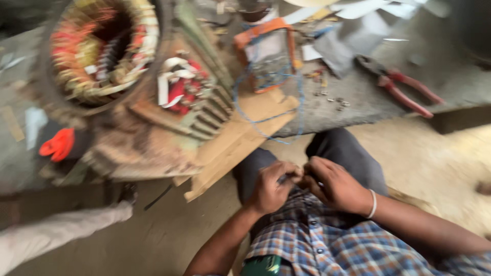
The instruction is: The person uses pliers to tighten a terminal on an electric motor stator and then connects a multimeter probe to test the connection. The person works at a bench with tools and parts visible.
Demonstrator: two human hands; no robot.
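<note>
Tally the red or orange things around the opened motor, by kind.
Red-handled pliers: 1
Orange-framed meter: 1
Red-orange cap left of the motor: 1
Red cluster of leads on the motor: 1
Total: 4

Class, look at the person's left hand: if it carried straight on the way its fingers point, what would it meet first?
The left hand points rightward at the right hand, so it would likely meet those fingers at once; they already seem to touch, pinching something small that the blur hides.

Left hand (270, 187), right hand (335, 185) – fingertips together
</note>
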